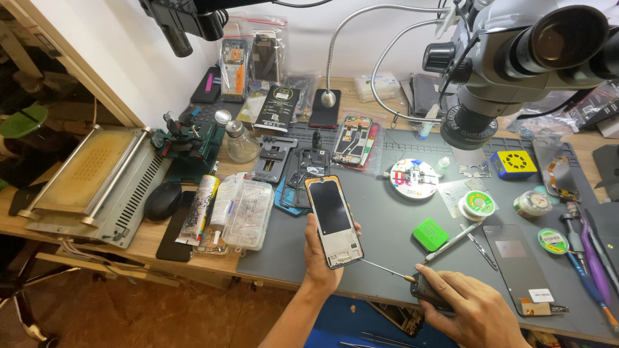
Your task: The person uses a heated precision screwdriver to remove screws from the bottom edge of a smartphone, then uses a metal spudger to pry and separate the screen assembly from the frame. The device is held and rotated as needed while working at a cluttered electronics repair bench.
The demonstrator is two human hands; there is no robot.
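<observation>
My left hand (317,258) grips a smartphone (333,220) with a black screen and an orange-edged frame, holding it tilted over the grey work mat (387,232). My right hand (465,308) is closed around the dark handle of a thin screwdriver (387,270). The screwdriver's metal tip reaches the phone's lower right corner. A detached dark screen panel (517,258) lies flat on the mat, to the right of my right hand.
A microscope (509,58) hangs over the mat's far right. A green square pad (430,234), tweezers (480,248), solder spools (477,205), a yellow-and-blue box (512,164), open phone bodies (303,169), a clear parts case (247,212) and a metal heating machine (97,183) surround the mat.
</observation>
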